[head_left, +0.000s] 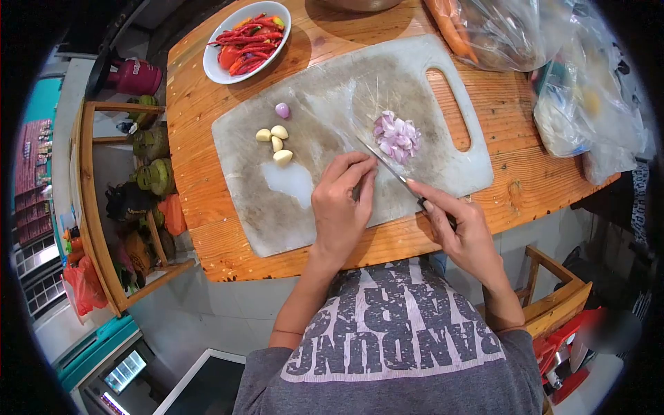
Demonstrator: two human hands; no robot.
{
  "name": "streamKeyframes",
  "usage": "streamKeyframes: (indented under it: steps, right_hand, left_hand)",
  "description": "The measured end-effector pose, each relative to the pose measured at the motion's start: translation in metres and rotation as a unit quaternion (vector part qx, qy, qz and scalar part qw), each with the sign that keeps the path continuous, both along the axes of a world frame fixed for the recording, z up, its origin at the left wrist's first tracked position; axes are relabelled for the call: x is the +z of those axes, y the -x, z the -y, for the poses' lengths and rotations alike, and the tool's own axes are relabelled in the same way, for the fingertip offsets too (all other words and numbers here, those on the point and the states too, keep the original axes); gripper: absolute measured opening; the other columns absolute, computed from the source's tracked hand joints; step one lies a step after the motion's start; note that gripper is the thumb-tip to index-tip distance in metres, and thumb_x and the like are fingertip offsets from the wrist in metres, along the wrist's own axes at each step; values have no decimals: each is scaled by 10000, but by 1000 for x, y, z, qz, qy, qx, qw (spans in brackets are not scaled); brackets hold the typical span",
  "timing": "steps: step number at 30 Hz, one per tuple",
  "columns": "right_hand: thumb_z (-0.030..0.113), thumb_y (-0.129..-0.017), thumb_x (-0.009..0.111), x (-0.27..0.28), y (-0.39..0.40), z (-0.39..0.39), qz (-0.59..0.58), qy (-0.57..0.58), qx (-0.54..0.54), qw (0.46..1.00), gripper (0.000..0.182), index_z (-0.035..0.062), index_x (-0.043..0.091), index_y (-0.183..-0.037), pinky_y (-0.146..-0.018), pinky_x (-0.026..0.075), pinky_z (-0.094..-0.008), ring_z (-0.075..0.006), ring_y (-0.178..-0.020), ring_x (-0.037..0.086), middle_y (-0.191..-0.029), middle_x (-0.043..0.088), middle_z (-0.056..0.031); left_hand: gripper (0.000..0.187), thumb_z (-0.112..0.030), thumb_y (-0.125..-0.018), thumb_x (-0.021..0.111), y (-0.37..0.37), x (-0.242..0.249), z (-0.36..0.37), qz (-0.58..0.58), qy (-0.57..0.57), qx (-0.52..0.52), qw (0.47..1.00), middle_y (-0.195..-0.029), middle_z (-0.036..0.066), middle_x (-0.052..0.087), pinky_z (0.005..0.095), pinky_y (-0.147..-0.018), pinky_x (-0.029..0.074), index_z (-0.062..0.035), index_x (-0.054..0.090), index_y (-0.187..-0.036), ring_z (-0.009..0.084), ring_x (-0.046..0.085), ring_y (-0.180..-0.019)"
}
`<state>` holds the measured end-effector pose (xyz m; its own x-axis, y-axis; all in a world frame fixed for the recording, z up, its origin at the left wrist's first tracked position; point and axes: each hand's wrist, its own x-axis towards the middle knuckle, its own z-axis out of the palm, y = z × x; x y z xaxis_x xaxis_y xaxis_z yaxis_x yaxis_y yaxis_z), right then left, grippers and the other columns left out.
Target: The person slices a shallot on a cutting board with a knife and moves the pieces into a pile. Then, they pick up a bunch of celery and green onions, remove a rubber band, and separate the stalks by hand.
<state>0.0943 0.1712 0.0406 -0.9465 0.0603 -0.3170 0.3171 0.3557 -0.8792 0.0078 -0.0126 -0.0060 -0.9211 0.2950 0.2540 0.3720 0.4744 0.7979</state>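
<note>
My right hand (460, 228) is wrapped round the dark handle of a knife (389, 164), whose blade points up and left over the board. My left hand (344, 204) is beside the blade, thumb and fingertips drawn together; whatever they pinch is hidden. Beyond the blade lies a small heap of chopped shallot (396, 137) on a worn white cutting board (235, 162). A peeled purple shallot (282, 110) and several peeled garlic cloves (282, 158) rest on the board's left part. Beneath the cloves is a pale, bluish-white patch.
A white bowl (213, 63) of red chillies stands at the back left of the wooden table (200, 200). Carrots (453, 31) and plastic bags (588, 104) occupy the back right. Left of the table are a wooden shelf (88, 173) and a pink gas cylinder (135, 76).
</note>
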Motion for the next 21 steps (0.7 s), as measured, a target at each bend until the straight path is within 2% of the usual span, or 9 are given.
streamKeyframes:
  steps: [6,8,11,14,17,21]
  right_hand:
    - [17,-962,624,2,-11,-9,-52,6,-46,998,394,91,648,-1348,-590,486,-297,-135,-595,617,-788,702,-180]
    - [40,-953,654,11,-9,-15,-64,-29,-60,996,428,100,620,-1376,-583,482,-298,-134,-594,629,-746,691,-155]
    - [94,-921,719,9,-8,-23,-97,-166,-59,980,532,125,552,-1426,-555,481,-311,-173,-589,663,-690,663,-114]
    - [149,-884,773,-6,-8,-24,-168,-208,-58,962,640,142,494,-1460,-523,476,-339,-224,-578,672,-656,639,-86]
    - [170,-860,796,-9,-8,-24,-179,-224,-55,957,707,140,466,-1485,-509,475,-357,-245,-567,665,-671,651,-87]
    - [183,-847,806,-10,-5,-22,-206,-237,-57,948,743,140,450,-1498,-513,483,-361,-244,-567,671,-694,664,-87]
  left_hand:
    - [134,36,-836,730,22,14,-11,53,18,-29,998,-954,122,725,320,-728,562,17,720,-968,238,721,-822]
    - [156,48,-838,731,27,13,-18,78,-14,-17,997,-943,107,749,286,-753,572,14,733,-990,189,739,-840]
    - [162,51,-844,728,26,12,-22,56,-59,-16,997,-954,117,754,285,-762,583,16,728,-1002,176,740,-850]
    - [215,91,-847,690,21,10,-18,-14,-34,-8,999,-979,135,733,332,-769,580,-4,727,-1036,224,736,-867]
    - [393,130,-796,664,7,21,-18,-98,39,-19,994,-1038,107,686,373,-801,545,-68,735,-1128,251,680,-947]
    - [543,82,-738,688,-12,34,-29,-135,131,-98,977,-1084,44,624,381,-858,480,-179,739,-1212,251,573,-1012]
